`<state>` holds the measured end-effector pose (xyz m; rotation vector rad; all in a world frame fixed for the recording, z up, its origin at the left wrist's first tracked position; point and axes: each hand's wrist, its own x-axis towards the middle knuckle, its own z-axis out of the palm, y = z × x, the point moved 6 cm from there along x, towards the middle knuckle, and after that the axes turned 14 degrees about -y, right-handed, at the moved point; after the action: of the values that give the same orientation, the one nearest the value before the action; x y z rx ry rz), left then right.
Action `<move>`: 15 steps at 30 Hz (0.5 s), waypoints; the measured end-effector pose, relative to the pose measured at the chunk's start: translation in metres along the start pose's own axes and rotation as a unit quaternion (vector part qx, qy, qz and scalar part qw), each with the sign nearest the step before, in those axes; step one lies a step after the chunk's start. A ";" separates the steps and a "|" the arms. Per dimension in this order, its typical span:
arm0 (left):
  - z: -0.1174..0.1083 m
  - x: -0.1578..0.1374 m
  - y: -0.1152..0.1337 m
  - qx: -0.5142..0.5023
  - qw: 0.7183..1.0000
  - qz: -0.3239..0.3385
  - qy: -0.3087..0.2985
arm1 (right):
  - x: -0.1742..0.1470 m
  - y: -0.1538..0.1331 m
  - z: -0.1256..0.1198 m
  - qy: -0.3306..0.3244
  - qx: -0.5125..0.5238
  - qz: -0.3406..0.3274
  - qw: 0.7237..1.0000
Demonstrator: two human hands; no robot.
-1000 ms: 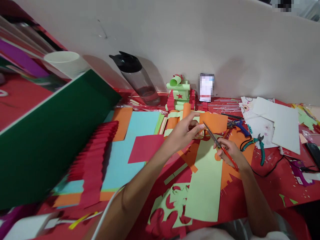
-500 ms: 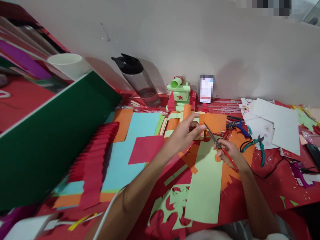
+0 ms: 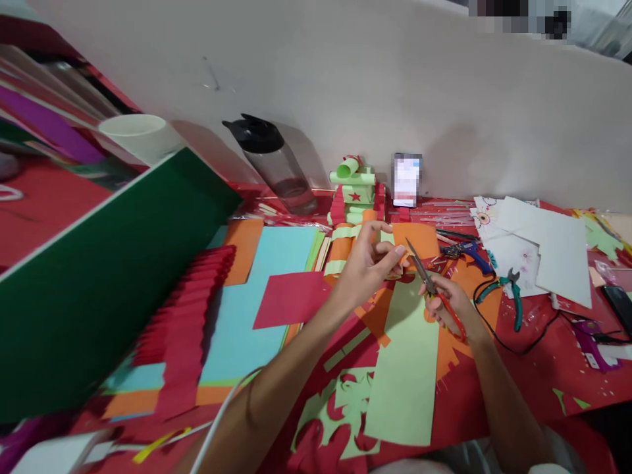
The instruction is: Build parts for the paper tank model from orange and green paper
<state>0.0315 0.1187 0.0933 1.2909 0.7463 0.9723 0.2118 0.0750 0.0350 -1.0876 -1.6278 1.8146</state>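
Note:
My left hand [image 3: 369, 263] pinches a piece of orange paper [image 3: 415, 241] between thumb and fingers, above the middle of the desk. In my right hand [image 3: 447, 303] is a pair of scissors [image 3: 428, 282] with red handles, blades pointing up and left beside the paper's lower edge. The blades look nearly closed. Below both hands lies a long light green sheet [image 3: 405, 388]. Beyond my left hand stands a light green and red paper tank model [image 3: 356, 195], with an orange and green rolled paper piece [image 3: 340, 247] in front of it.
Teal cutters [image 3: 517, 306] and a blue glue gun [image 3: 464, 251] with its cable lie at right, near white cards [image 3: 565, 250]. A phone [image 3: 407, 181] and a bottle [image 3: 274, 164] lean by the wall. A dark green board [image 3: 113, 276] rises at left. Green cut-outs [image 3: 330, 411] lie in front.
The orange paper has turned slightly and shifted a little left in my left hand. My right hand keeps the scissors in nearly the same place. The view has tipped up slightly.

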 end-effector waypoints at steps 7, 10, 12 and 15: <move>0.003 -0.001 -0.009 -0.004 0.999 -0.048 0.014 | -0.001 -0.003 0.003 0.013 0.020 -0.001 1.000; 0.003 -0.002 -0.010 -0.008 0.998 -0.050 0.036 | -0.001 -0.003 0.003 0.011 0.023 -0.022 0.999; 0.006 -0.002 -0.010 -0.017 0.999 -0.038 0.025 | -0.001 0.000 0.003 0.007 0.026 -0.032 0.999; 0.010 0.000 -0.011 -0.023 0.999 -0.029 0.014 | 0.000 0.004 0.002 0.005 0.029 -0.036 0.999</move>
<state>0.0420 0.1142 0.0836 1.2107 0.7747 0.9569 0.2109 0.0732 0.0309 -0.9989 -1.5773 1.7963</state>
